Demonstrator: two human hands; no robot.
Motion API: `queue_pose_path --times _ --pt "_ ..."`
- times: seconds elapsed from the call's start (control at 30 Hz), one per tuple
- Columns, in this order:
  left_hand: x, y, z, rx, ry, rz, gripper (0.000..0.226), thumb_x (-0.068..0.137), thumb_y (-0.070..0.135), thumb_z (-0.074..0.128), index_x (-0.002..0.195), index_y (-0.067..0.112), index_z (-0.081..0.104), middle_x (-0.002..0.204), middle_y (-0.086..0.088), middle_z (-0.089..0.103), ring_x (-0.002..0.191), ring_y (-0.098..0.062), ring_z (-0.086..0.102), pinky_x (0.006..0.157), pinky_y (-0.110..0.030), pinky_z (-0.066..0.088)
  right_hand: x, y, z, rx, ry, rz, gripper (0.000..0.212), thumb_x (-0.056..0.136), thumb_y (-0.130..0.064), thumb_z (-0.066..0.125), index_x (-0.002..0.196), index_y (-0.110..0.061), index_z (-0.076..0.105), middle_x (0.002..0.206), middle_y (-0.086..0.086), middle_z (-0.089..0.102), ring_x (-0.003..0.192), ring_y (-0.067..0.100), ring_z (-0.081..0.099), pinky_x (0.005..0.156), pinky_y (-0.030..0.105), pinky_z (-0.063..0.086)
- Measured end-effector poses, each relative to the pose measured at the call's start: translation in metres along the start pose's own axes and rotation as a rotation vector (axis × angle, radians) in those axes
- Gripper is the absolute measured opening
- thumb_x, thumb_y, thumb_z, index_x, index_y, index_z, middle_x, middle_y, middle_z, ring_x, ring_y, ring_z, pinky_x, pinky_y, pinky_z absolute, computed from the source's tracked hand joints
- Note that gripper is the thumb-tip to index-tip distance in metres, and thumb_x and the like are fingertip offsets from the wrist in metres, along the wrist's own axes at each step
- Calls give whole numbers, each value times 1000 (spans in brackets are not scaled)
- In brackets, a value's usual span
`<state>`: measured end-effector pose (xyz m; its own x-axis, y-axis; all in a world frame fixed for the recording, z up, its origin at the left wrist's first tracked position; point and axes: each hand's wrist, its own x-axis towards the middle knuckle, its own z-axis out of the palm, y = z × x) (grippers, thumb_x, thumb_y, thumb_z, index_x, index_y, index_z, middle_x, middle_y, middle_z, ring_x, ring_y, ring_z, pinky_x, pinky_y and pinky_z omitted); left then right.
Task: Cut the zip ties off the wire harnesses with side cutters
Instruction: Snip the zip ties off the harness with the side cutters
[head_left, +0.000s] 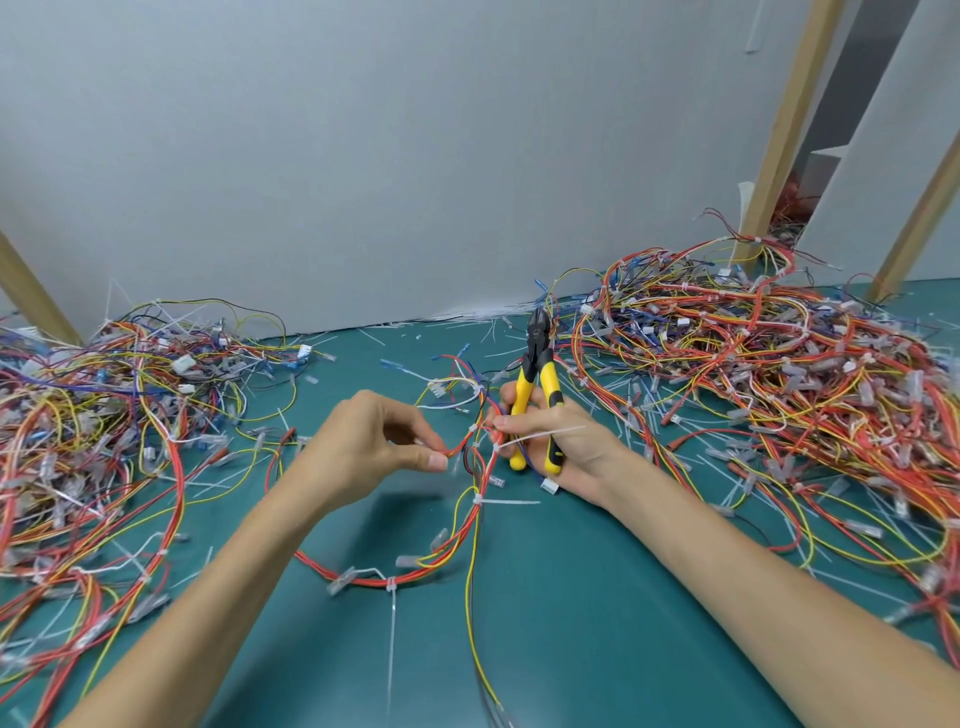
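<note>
My left hand (374, 441) pinches the red and orange wires of a wire harness (470, 525) held above the green table. My right hand (558, 441) grips the yellow-and-black side cutters (537, 374), jaws pointing up and away, and its fingertips also pinch the same harness at a white zip tie (540, 435) whose tail sticks out to the right. Lower on the harness sit another white zip tie (506, 502) and one more zip tie (390, 584) near the bottom loop, its long tail trailing toward me.
A big pile of tangled harnesses (779, 364) fills the right side of the green table (597, 623). Another pile (104, 415) covers the left. Cut tie scraps (457, 322) lie along the grey back wall. Wooden posts (789, 130) stand at the right.
</note>
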<state>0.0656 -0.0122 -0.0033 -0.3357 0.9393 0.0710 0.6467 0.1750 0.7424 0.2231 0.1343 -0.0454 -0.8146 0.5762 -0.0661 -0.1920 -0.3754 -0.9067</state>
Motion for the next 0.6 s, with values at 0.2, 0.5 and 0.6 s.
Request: queue_pose_path --times 0.2,0.5,0.6 --pt "1 1 2 156 -22 35 22 73 14 84 62 28 71 57 15 65 55 4 54 57 -8 37 0 1 -1 -69 -29 -4 27 78 9 66 83 -15 55 74 7 61 59 20 57 50 27 42" --pt "0 -13 -1 -378 -102 -264 14 93 26 63 88 16 72 76 6 73 63 -1 62 64 -22 39 1 1 -1 -8 -24 -26 24 83 9 61 83 -13 53 72 8 59 52 16 57 43 23 41" --pt "0 -13 -3 -315 -80 -266 11 89 25 68 87 15 73 75 5 74 65 -2 66 65 -22 43 0 1 -1 -36 -21 -25 24 77 6 67 83 -13 54 72 7 61 54 18 55 44 24 40"
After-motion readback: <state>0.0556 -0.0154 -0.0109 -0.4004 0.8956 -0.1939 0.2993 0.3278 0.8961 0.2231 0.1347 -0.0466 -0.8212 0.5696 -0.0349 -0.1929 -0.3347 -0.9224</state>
